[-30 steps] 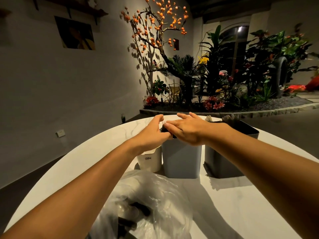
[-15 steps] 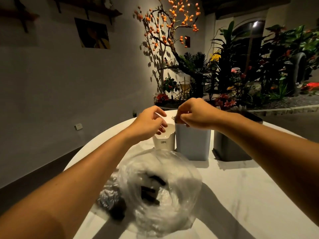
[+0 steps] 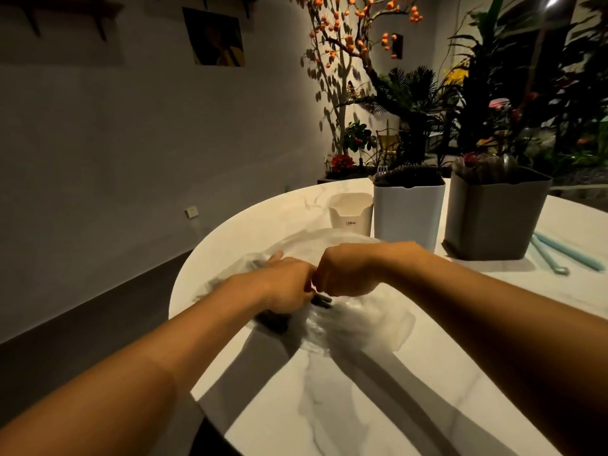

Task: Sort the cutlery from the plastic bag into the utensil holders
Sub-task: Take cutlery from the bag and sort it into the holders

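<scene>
The clear plastic bag lies crumpled on the white marble table, with dark cutlery showing through it. My left hand is down on the bag with its fingertips hidden in the film. My right hand is curled into a fist right beside it, at the bag's top, and seems to pinch the film. Behind the bag stand a small white holder, a light grey holder full of dark cutlery, and a dark grey holder with utensils.
Pale teal utensils lie on the table right of the dark grey holder. The table's round edge runs close on the left, with the floor and a wall beyond. Plants and a tree with orange fruit stand behind the table.
Both hands came down from the rim of the light grey holder to the plastic bag. The view has swung left, so the holders now sit at the right.
</scene>
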A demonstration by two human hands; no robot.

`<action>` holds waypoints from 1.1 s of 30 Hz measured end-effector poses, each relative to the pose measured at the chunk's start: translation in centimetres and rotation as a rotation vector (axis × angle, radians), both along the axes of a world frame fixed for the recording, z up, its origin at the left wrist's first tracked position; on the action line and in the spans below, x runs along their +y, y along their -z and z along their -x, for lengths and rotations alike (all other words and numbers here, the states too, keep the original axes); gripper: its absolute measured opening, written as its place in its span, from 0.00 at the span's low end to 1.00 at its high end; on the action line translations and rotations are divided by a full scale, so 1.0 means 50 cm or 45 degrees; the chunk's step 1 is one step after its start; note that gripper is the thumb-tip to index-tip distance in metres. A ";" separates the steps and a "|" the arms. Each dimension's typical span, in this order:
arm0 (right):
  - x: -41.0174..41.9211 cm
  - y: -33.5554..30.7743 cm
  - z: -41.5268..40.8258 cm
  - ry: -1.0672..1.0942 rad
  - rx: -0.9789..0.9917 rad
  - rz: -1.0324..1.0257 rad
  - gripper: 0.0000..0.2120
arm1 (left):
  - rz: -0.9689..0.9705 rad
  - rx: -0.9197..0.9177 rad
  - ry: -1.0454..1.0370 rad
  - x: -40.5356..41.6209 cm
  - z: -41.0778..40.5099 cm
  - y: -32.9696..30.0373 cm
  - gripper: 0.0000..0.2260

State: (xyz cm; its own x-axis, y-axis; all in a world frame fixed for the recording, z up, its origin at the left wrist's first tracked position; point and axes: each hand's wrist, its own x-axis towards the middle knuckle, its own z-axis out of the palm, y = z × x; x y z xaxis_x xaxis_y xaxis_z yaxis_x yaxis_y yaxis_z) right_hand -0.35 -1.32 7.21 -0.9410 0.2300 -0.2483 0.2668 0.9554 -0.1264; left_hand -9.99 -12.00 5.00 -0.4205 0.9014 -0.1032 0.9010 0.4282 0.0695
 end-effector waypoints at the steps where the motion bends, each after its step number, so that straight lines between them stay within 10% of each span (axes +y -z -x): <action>1: -0.007 0.012 0.002 -0.050 0.011 -0.074 0.13 | -0.026 0.063 0.015 -0.009 0.002 0.002 0.11; 9: -0.041 0.072 0.025 0.018 0.141 -0.071 0.23 | 0.008 0.385 0.092 -0.054 0.032 -0.005 0.09; 15: -0.085 0.090 0.036 0.041 0.142 -0.179 0.36 | 0.328 0.296 -0.017 -0.089 0.031 -0.013 0.35; 19: -0.096 0.092 0.045 0.042 0.198 -0.092 0.22 | 0.320 0.205 -0.077 -0.098 0.038 -0.003 0.49; 33: -0.088 0.032 0.007 0.009 0.108 -0.216 0.19 | -0.098 0.211 0.021 -0.051 0.021 0.005 0.35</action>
State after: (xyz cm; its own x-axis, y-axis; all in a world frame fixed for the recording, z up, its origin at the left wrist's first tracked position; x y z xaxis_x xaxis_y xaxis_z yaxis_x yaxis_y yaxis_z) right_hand -0.73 -5.74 5.59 -0.9552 0.2684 -0.1250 0.2688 0.9631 0.0142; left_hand -11.06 -14.53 4.77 -0.4111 0.9109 0.0358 0.9097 0.4125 -0.0486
